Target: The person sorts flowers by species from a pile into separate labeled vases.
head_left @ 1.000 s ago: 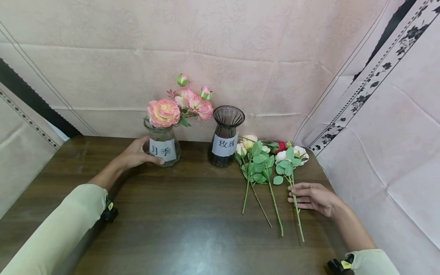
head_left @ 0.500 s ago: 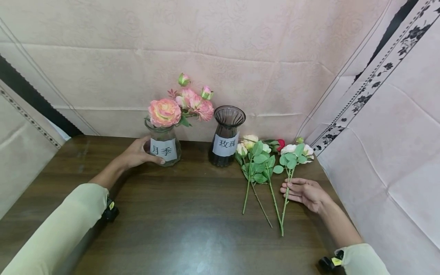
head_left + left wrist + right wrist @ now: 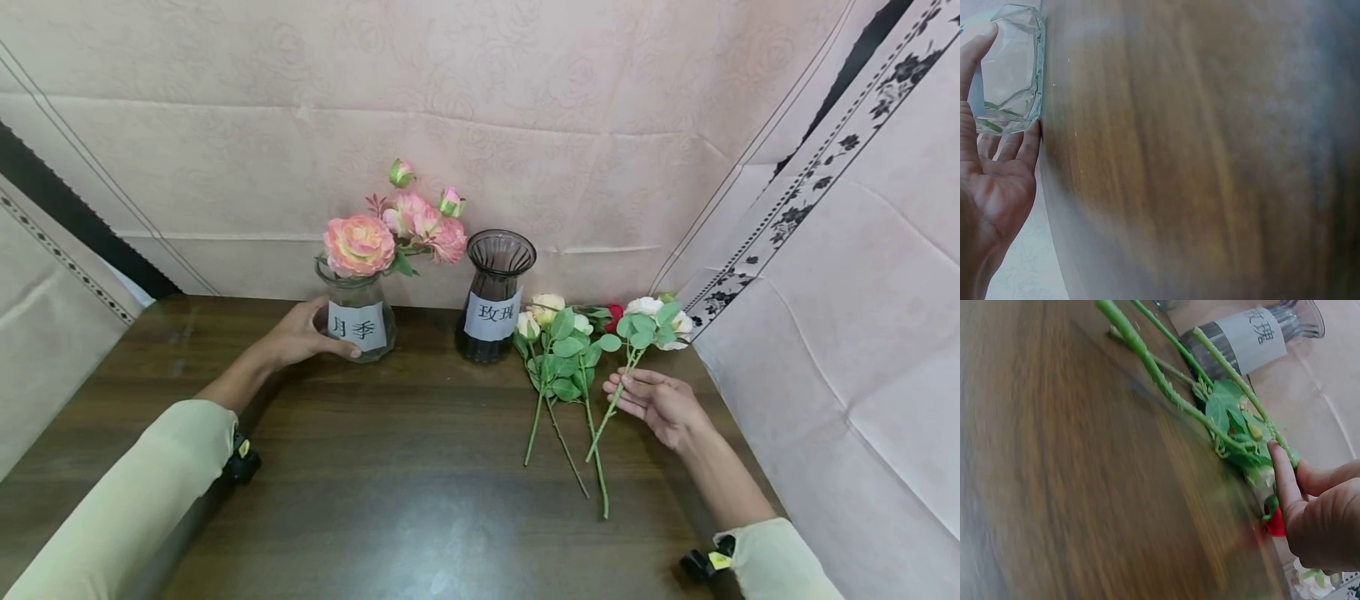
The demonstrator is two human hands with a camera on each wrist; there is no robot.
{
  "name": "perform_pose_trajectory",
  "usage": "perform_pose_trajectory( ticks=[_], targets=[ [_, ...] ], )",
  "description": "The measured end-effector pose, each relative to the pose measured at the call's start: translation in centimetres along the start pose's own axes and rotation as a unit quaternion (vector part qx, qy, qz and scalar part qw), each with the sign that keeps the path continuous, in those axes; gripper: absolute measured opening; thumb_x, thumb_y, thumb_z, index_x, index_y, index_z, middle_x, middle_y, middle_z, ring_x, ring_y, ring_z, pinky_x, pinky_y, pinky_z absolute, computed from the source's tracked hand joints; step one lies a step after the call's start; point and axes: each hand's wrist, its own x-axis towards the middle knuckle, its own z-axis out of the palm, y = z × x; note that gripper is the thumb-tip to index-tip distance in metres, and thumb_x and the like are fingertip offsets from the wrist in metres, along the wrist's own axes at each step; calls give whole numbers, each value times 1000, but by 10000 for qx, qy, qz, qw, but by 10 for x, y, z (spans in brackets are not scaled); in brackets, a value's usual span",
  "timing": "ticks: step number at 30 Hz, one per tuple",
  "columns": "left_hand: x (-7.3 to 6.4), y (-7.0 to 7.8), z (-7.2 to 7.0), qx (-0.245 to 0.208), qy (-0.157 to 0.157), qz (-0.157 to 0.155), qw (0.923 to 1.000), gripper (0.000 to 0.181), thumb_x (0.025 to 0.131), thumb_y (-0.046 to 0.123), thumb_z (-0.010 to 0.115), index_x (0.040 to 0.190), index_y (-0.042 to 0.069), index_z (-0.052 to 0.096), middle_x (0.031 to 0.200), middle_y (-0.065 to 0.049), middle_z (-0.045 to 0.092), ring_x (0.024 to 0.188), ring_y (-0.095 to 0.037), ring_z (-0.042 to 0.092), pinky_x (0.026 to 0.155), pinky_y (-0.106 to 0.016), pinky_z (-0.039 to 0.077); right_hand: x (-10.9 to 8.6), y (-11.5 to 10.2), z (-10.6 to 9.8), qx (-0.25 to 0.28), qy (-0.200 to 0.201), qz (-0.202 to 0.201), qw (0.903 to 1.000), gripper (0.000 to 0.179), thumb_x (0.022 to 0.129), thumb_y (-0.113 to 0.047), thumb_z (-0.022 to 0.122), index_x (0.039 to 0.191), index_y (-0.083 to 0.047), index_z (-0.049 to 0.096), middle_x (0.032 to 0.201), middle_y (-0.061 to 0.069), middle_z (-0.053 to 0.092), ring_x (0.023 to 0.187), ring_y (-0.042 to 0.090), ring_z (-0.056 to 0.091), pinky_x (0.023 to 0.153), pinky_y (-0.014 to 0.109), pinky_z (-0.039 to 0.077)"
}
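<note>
My left hand holds the clear glass vase from its left side, thumb across its white label. Pink flowers stand in that vase. In the left wrist view, fingers reach behind the vase's faceted glass. My right hand pinches the green stem of a white artificial flower; the stem tilts, its lower end towards the left. In the right wrist view, thumb and index finger meet on the stem. Other flowers, cream and red ones among them, lie just left of the right hand.
A dark glass vase with a white label stands between the clear vase and the lying flowers. The brown wooden table reaches back to a pale cloth wall. Another cloth hangs along the right side.
My right hand has moved up and left with the white flower. Its stem's lower end has swung left across the neighbouring stems, while the bloom has shifted right. The left hand has stayed still.
</note>
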Motion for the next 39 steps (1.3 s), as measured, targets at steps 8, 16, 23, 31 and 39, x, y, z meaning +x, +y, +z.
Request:
perform_pose_trajectory(
  ticks=[8,16,23,31,39],
  targets=[
    [0,0,0,-44,-30,-45,10000,94,84,24,103,162,11,53,148,-16,73,135,-31,68,111,-33,52,4,1,23,300,234,-212,9990,29,115,4,56,110,-13,79,107,6,87,103,17,85,97,31,68],
    [2,0,0,-38,-60,-2,10000,93,84,25,103,162,12,53,147,-16,74,135,-32,69,112,-34,52,11,1,45,616,460,-380,9963,20,113,4,59,119,-6,76,106,6,86,104,17,85,100,32,67],
    [2,-1,0,-65,-55,-39,10000,95,84,24,103,163,12,52,149,-17,72,138,-34,67,116,-42,50,17,1,66,869,540,-544,9933,24,113,3,60,108,-10,79,102,4,87,102,17,86,97,30,68],
    [2,-2,0,-95,-29,-9,10000,95,83,23,103,163,11,53,149,-17,72,138,-35,68,118,-48,49,26,1,92,1286,742,-719,9863,26,113,1,61,97,-9,79,99,5,87,100,19,87,96,33,68],
    [1,-3,-1,-58,-48,-41,10000,97,84,24,103,165,12,51,150,-17,72,139,-35,67,117,-47,50,34,5,121,1575,876,-1104,9774,30,113,5,60,93,-11,77,95,3,87,98,18,87,94,35,69]
  ],
)
